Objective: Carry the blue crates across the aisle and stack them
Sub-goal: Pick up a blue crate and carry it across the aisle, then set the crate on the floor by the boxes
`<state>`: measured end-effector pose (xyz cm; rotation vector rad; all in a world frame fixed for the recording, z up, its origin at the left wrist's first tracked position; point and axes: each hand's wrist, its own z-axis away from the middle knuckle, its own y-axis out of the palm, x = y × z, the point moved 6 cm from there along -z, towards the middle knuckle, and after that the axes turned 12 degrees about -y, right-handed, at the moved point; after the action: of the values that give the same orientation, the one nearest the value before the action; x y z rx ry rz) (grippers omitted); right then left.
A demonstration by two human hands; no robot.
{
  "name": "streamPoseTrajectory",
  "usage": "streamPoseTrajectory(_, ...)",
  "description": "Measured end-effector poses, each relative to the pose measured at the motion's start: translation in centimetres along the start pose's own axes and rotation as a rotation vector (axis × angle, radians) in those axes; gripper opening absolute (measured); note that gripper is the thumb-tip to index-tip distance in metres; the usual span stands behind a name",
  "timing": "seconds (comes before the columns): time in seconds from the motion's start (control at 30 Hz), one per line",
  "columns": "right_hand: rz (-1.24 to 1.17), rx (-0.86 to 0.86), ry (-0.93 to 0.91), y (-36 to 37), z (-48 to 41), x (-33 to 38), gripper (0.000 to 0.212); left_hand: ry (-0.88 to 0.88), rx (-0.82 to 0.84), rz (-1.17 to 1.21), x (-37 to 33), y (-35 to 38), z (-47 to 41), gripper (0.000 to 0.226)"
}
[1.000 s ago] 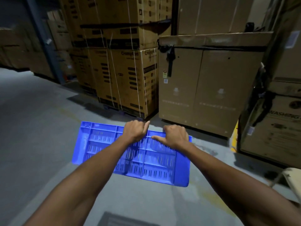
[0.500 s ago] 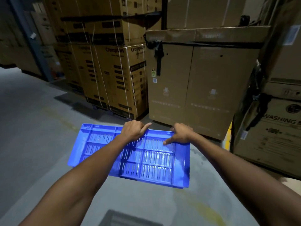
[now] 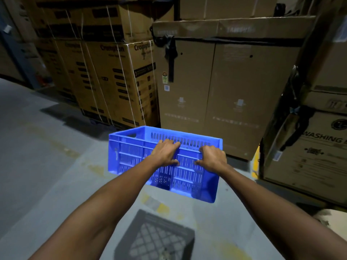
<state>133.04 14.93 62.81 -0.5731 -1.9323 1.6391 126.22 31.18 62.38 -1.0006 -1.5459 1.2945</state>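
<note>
Carrying 1 blue crate (image 3: pixel 161 162) across a warehouse aisle, both hands clamped on its near long rim.

Item 1, blue slotted plastic crate: I have it held off the grey floor (image 3: pixel 43 156), in front of me at arm's length, tipped so the opening faces away and the near wall hangs toward me; I judge the tilt comes from gripping only 1 rim. Left hand (image 3: pixel 165 152): curled over that rim, fingers hooked inside, thumb on the outer wall. Right hand (image 3: pixel 213 158): same grip, just beside it. Item 2, dark lattice crate (image 3: pixel 155 239): on the floor below, near my feet, not blue, so probably not the stack base. Item 3, tall strapped cardboard cartons (image 3: pixel 225 81): wall ahead; the stacking spot isn't visible.
</note>
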Motion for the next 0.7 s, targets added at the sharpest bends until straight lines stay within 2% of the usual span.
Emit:
streamPoseTrajectory(0.1,0.014,0.003,0.042,1.3,-5.0,-2.2,0.034,0.016,0.004,-0.010,0.3,2.0,-5.8,0.063)
streamPoseTrajectory(0.23,0.043,-0.033,0.079,4.3,-12.3,-6.1,0.035,0.047,0.040,0.001,1.3,6.0,-14.3,0.057)
streamPoseTrajectory(0.4,0.106,-0.093,-0.021,11.5,-20.4,-10.3,0.024,0.072,0.061,-0.016,2.5,14.0,-24.2,0.048)
streamPoseTrajectory(0.53,0.145,-0.205,-0.056,21.1,-26.4,-15.4,0.023,0.090,0.035,-0.061,1.6,23.8,-31.6,0.047)
streamPoseTrajectory(0.7,0.119,-0.302,-0.050,39.0,-31.2,-23.6,0.030,0.030,0.009,-0.012,-1.7,40.7,-39.5,0.039)
